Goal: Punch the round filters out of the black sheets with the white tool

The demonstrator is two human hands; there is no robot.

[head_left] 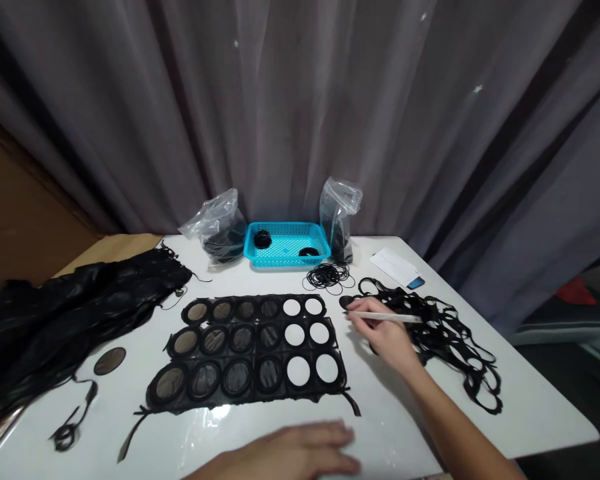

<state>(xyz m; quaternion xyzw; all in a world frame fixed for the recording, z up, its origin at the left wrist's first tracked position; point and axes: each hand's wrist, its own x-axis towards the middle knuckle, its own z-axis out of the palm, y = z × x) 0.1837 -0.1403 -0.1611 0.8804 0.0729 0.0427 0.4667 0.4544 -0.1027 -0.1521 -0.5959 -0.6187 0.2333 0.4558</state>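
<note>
Head view, looking down across a white desk (pixel 540 427). Right hand (pixel 385 337) at center right of the frame: grip pressed together, thumb and fingers pinching a white pen-like stick (pixel 387 317), its far end running out to the right. Fingers just beside a small dark disc (pixel 347 302) and near the right edge of a black mesh sheet (pixel 245 353). Left hand (pixel 285 453) at bottom center: palm down on the desk, grip loose and holding nothing, fingers lying close together just below the sheet.

Sheet lay flat at center, three rows of six rings. Four left columns showed dark mesh inside the rings; two right columns showed white circles. Tangled black cut-out mesh frames (pixel 450 340) lay to the right of the right hand. Glossy black heap (pixel 75 327) at left, with a loose mesh disc (pixel 110 361) beside it and a thin black strip (pixel 70 427) at lower left. Teal basket (pixel 286 244) at upper center, flanked by two plastic bags (pixel 219 227) (pixel 340 217). Black elastic bands (pixel 329 275) lay below it. Grey curtain (pixel 300 113) behind.
</note>
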